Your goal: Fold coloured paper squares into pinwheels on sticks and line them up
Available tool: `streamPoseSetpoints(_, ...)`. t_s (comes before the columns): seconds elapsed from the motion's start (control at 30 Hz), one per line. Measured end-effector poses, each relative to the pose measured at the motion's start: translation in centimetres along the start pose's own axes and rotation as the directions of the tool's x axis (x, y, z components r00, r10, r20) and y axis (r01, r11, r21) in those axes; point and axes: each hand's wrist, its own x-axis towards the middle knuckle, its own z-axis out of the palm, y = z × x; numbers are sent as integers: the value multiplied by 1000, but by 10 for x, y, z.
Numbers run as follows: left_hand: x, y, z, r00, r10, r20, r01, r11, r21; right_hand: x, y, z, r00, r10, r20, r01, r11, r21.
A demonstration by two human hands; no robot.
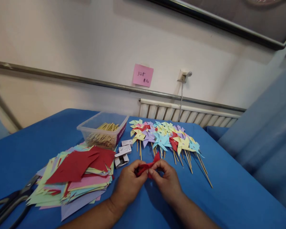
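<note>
Between my two hands is a red paper pinwheel, partly folded, its centre hidden by my fingers. My left hand is closed on its left side, and my right hand pinches it from the right with thumb and forefinger. Just left of my hands lies a heap of cut paper sheets in red, pink, green, yellow and purple. Beyond my hands, several finished paper pinwheels on sticks lie in a group. An opened small white box with dark contents sits near my left hand.
A clear plastic tub of thin wooden sticks stands at the back left. Black-handled scissors lie at the left edge. Two more small boxes stand behind the opened one. A radiator and blue curtain border the blue-covered table.
</note>
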Motion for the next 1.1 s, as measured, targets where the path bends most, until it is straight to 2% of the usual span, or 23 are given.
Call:
streamPoseSetpoints(0.23, 0, 3, -1, 1000, -11, 10, 11, 999, -47, -1, 6, 6, 997, 58, -46, -46, 972, 229)
streamPoseSetpoints(0.4, -2, 4, 0, 1000, -16, 25, 17, 999, -29, -1, 2, 6, 995, 101, -24, -92, 962, 257)
streamPoseSetpoints(0.63, -2, 6, 0, 999, -43, 15, 44, 998, -40, 0, 3, 9, 988, 153, 3, -143, 914, 379)
streamPoseSetpoints(0.77, -2, 6, 0, 1000, -25, 7, 25, 999, -21, 1, 7, 7, 990, 121, 77, -139, 940, 312)
streamPoseSetpoints(0.93, 0, 1, -1, 999, -24, 33, 26, 998, -61, 0, 5, 1, 1000, 30, 9, -30, 997, 74)
streamPoseSetpoints(1.1, 0, -1, 0, 996, -58, 61, 66, 989, -129, 0, 2, -2, 1000, -8, 19, 8, 1000, -8)
